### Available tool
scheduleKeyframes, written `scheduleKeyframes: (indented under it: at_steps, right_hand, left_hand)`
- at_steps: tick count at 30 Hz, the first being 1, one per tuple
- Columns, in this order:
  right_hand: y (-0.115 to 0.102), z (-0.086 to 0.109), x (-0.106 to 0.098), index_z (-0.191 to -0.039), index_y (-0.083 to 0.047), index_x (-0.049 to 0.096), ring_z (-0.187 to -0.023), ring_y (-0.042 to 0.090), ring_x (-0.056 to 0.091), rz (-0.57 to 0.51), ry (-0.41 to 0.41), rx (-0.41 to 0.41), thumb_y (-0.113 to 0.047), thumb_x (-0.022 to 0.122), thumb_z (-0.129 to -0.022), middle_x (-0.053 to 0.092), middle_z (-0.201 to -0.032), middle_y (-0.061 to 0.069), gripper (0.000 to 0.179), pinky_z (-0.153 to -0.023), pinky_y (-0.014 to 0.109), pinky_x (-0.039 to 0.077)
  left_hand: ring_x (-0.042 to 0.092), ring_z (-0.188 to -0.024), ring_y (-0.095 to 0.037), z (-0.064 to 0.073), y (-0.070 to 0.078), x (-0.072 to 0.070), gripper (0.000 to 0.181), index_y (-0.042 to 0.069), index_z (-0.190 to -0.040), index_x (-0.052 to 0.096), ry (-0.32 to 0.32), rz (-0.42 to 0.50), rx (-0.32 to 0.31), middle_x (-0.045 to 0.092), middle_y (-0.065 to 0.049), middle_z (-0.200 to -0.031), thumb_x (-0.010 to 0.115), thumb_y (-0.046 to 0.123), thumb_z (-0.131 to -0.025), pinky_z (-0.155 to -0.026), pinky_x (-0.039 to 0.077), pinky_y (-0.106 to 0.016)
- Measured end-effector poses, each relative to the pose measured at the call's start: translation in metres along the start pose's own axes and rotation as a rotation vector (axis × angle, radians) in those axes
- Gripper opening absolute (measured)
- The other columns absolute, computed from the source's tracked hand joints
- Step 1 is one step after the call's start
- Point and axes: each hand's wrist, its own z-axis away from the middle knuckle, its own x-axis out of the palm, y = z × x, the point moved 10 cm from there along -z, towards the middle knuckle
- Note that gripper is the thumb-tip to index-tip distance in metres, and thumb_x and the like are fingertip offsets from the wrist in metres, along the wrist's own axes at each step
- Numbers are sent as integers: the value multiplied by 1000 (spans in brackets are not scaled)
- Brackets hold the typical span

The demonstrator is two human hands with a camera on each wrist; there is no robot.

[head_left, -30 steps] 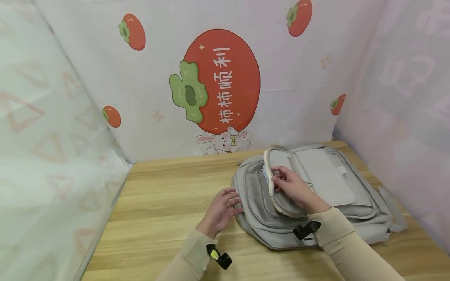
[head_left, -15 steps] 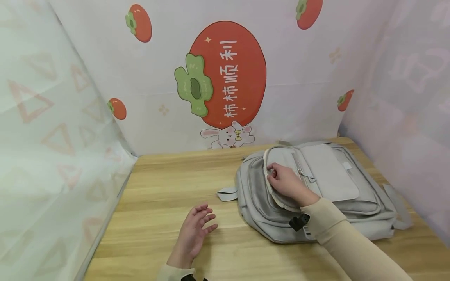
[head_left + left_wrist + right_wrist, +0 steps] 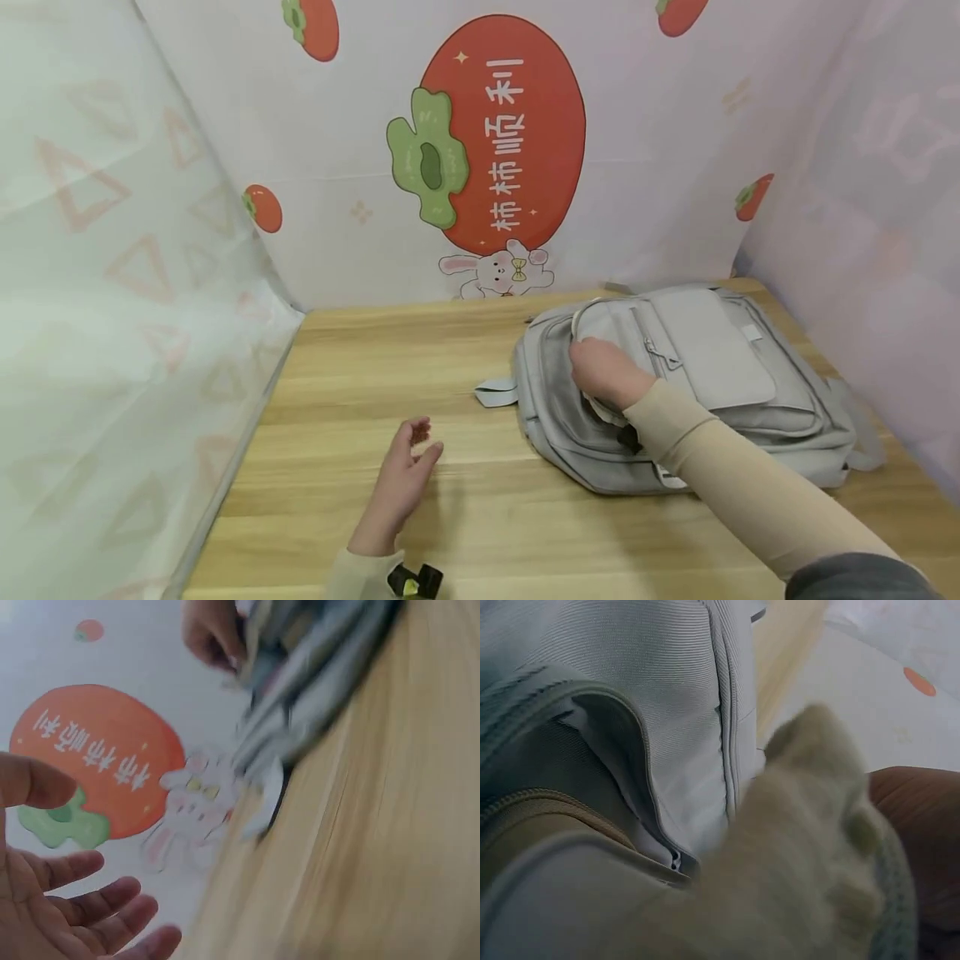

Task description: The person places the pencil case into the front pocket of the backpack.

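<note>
A grey backpack [image 3: 712, 350] lies flat on the right side of the wooden table, its front pocket partly unzipped. My right hand [image 3: 609, 371] grips the edge of the lifted pocket flap. In the right wrist view the flap's cream lining [image 3: 780, 847] is bunched up beside the dark, partly seen hand [image 3: 922, 817], and the zipper of the pocket opening [image 3: 675, 859] shows. My left hand [image 3: 401, 479] hovers over the table to the left of the bag, fingers relaxed and holding nothing. In the left wrist view its palm [image 3: 30, 900] is bare.
A grey strap loop [image 3: 497, 392] sticks out from the bag's left end, and another strap [image 3: 862, 425] lies at its right. The wooden table [image 3: 337, 375] is enclosed by printed cloth [image 3: 337, 150] at the back and both sides.
My left hand has drawn away from the bag's left end, leftward and toward me, uncovering the strap loop. My right hand stays on the pocket flap. The head view has tilted down slightly.
</note>
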Motion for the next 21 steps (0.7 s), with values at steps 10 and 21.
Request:
scheduleKeyframes:
  at_steps: [10,21]
  right_hand:
    - [14,-11,-7,-83,1,61,-78,31,63,-22,-59,54,4,53,-91,65,-86,18,12,-75,47,56]
    - [-44,-27,-12,-140,1,58,-127,43,51,129,260,-92,-21,63,-101,57,-133,24,46,-104,57,45]
  left_hand:
    - [35,-136,-54,-36,19,-33,63,-10,-147,41,45,-631,190,36,-35,-149,66,23,-99,-102,38,-71]
    - [27,-145,-54,-74,15,-31,81,-6,-153,39,-74,-806,272,29,-34,-156,72,40,-95,-111,28,-72]
